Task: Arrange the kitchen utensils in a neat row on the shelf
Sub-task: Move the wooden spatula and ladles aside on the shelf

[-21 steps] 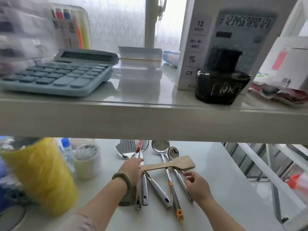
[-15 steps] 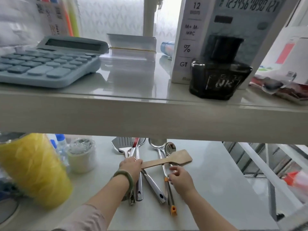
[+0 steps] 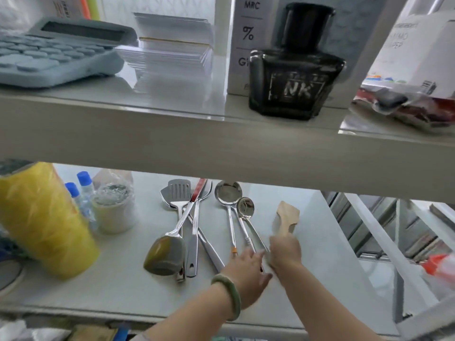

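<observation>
Several utensils lie on the lower white shelf [image 3: 123, 286]. A slotted steel turner [image 3: 179, 193], a red-handled knife [image 3: 198, 191] and crossed steel handles sit at the left, beside a ladle with an olive-green bowl [image 3: 165, 253]. To the right lie a large spoon [image 3: 227, 193] and a smaller spoon [image 3: 245, 207]. A wooden spatula [image 3: 286, 217] points away from me at the far right, and my right hand [image 3: 285, 249] is closed on its handle. Just left of that, my left hand [image 3: 246, 274], with a green bangle on its wrist, rests over the spoon handles, blurred.
A yellow wrapped roll [image 3: 44, 222], small blue-capped bottles [image 3: 82, 190] and a wrapped tape roll [image 3: 113, 205] stand at the left of the lower shelf. The upper shelf holds a blue calculator [image 3: 54, 50], stacked cards [image 3: 170, 45] and a black ink bottle [image 3: 295, 67]. A rack's white frame [image 3: 384, 242] is at the right.
The wooden spatula lay across the spoons; my right hand has turned it to point away and moved it to their right. My left hand left its handle and moved right.
</observation>
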`<state>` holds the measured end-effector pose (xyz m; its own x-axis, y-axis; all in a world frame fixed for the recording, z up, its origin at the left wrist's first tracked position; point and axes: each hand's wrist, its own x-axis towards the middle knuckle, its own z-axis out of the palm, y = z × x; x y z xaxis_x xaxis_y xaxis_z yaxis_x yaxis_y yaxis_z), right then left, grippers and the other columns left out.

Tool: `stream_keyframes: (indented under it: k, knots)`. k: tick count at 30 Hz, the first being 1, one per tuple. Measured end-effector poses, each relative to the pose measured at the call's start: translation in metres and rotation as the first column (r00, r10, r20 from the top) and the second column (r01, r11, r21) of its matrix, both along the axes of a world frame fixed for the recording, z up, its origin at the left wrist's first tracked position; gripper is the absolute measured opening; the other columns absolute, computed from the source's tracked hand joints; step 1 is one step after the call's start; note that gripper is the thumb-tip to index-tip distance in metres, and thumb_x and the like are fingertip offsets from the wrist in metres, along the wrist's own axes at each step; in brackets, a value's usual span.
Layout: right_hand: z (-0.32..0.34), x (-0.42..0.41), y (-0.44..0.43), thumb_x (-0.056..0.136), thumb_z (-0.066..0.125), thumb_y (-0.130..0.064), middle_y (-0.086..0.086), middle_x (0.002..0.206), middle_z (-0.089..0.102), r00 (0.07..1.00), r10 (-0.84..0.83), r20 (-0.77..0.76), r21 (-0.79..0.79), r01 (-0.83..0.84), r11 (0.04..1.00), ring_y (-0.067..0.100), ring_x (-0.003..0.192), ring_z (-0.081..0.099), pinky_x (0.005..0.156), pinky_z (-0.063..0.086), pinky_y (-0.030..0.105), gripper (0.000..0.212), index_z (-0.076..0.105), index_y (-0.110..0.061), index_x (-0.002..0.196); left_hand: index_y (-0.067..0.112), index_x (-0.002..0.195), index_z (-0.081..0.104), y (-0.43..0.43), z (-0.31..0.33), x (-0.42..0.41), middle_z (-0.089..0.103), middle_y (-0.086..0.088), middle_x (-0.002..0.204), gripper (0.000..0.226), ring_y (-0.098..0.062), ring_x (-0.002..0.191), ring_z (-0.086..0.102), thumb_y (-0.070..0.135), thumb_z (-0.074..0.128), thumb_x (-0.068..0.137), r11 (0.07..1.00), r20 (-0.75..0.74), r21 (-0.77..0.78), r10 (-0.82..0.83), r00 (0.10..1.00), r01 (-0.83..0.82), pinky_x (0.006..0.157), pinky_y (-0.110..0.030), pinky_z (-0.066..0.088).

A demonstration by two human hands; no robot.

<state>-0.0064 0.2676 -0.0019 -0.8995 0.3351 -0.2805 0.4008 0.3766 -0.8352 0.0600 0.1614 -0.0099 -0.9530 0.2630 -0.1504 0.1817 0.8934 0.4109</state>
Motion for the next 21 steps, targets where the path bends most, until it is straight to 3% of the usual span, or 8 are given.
stream_keyframes:
  k: [2,4,8,10,12,15,18,21]
  knots:
    - [0.000,0.001,0.040,0.078,0.051,-0.007,0.018,0.080,0.062,0.997,0.075,-0.030,0.233,-0.066,0.970,0.033,0.067,0.062,0.060,0.052,0.038,0.018,0.054,-0.012,0.095,0.016,0.145,0.021,-0.003,-0.005,-0.003,0.036,-0.010,0.140,0.059,-0.026,0.129,0.036,0.038,0.040,0.094,1.000,-0.010,-0.015,-0.005,1.000,0.005,0.113,-0.036,0.027]
    - [-0.001,0.007,0.077,0.073,0.050,-0.011,0.017,0.074,0.062,0.993,0.121,-0.016,0.399,-0.104,0.911,0.035,0.061,0.061,0.048,0.046,0.031,0.020,0.053,-0.017,0.093,0.019,0.143,0.025,-0.011,-0.012,-0.007,0.034,-0.008,0.139,0.056,-0.024,0.128,0.037,0.034,0.044,0.092,0.996,-0.038,0.001,0.094,0.995,-0.094,0.113,-0.033,0.028]
    - [-0.014,0.013,0.125,0.075,0.060,-0.017,0.018,0.082,0.056,0.987,0.149,0.054,0.597,-0.151,0.788,0.036,0.085,0.055,0.072,0.047,0.038,0.016,0.058,-0.004,0.084,0.021,0.137,0.034,-0.023,-0.022,-0.010,0.034,-0.006,0.133,0.052,-0.023,0.121,0.043,0.031,0.049,0.088,0.942,-0.017,0.048,0.334,0.942,-0.333,0.106,-0.033,0.036]
    - [-0.022,0.017,0.136,0.076,0.062,-0.018,0.014,0.082,0.049,0.985,0.158,0.070,0.609,-0.168,0.775,0.037,0.091,0.054,0.080,0.046,0.040,0.018,0.059,-0.002,0.084,0.019,0.134,0.036,-0.023,-0.026,-0.011,0.037,-0.006,0.129,0.053,-0.024,0.119,0.043,0.036,0.051,0.087,0.920,-0.018,0.027,0.392,0.920,-0.391,0.104,-0.032,0.036]
    - [-0.030,0.020,0.139,0.079,0.060,-0.019,0.014,0.091,0.048,0.989,0.130,0.076,0.640,-0.148,0.754,0.036,0.098,0.049,0.088,0.043,0.040,0.023,0.062,-0.003,0.097,0.018,0.135,0.034,-0.020,-0.028,-0.012,0.041,-0.006,0.128,0.056,-0.024,0.120,0.044,0.039,0.051,0.086,0.912,-0.004,0.009,0.410,0.912,-0.410,0.102,-0.032,0.037]
    - [-0.034,0.017,0.123,0.082,0.061,-0.014,0.021,0.108,0.056,0.976,0.215,-0.034,0.689,-0.133,0.712,0.036,0.106,0.048,0.095,0.039,0.039,0.037,0.061,-0.003,0.116,0.018,0.136,0.033,-0.015,-0.027,-0.016,0.048,-0.005,0.128,0.059,-0.023,0.120,0.048,0.040,0.052,0.085,0.898,0.032,-0.018,0.440,0.897,-0.440,0.099,-0.034,0.040]
    - [-0.027,0.014,0.083,0.085,0.061,-0.017,0.017,0.112,0.061,0.915,0.392,-0.089,0.550,-0.283,0.786,0.029,0.106,0.056,0.097,0.040,0.032,0.036,0.061,-0.005,0.119,0.016,0.120,0.045,-0.011,-0.020,-0.022,0.058,-0.005,0.119,0.045,-0.025,0.110,0.055,0.037,0.057,0.082,0.869,0.041,-0.052,0.494,0.869,-0.491,0.089,-0.034,0.046]
    - [-0.026,0.011,0.050,0.086,0.059,-0.027,0.012,0.112,0.065,0.878,0.477,-0.018,0.513,-0.402,0.759,0.024,0.107,0.058,0.095,0.041,0.028,0.040,0.060,-0.008,0.121,0.014,0.105,0.053,-0.012,-0.012,-0.028,0.063,-0.006,0.112,0.034,-0.026,0.106,0.059,0.035,0.058,0.079,0.851,0.079,-0.100,0.523,0.849,-0.515,0.081,-0.032,0.047]
